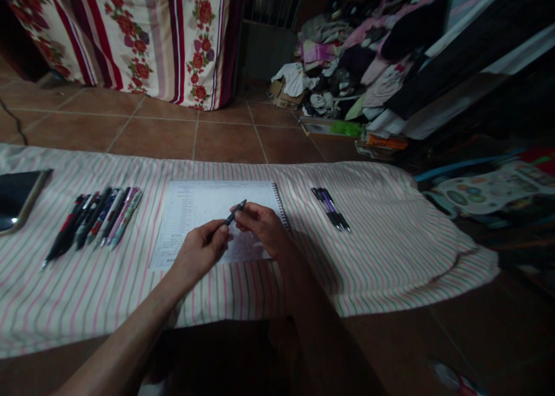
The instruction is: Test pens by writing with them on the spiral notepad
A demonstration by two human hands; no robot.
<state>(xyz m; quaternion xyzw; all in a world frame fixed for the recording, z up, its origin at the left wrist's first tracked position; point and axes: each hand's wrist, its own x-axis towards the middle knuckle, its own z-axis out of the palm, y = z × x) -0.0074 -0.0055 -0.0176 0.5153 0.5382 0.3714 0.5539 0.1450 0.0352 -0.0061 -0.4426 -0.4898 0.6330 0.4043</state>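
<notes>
A dark pen (235, 212) is held tilted above an open spiral notebook (225, 196), its upper end pointing away to the right. My left hand (206, 244) pinches the lower end between thumb and fingers. Around the upper part of the same pen, the fingers of my right hand (260, 222) are closed. Printed text and a table show on the notebook's left side, while its spiral binding runs along the right edge. To the right of the notebook lie a few black and purple pens (332, 209) side by side.
A row of several pens (99, 219) lies left of the notebook on a striped cloth (390, 228). A dark tablet-like object (19, 199) sits at the far left. Beyond the tiled floor (165, 130) are a floral curtain (165, 37) and piled clothes (355, 55).
</notes>
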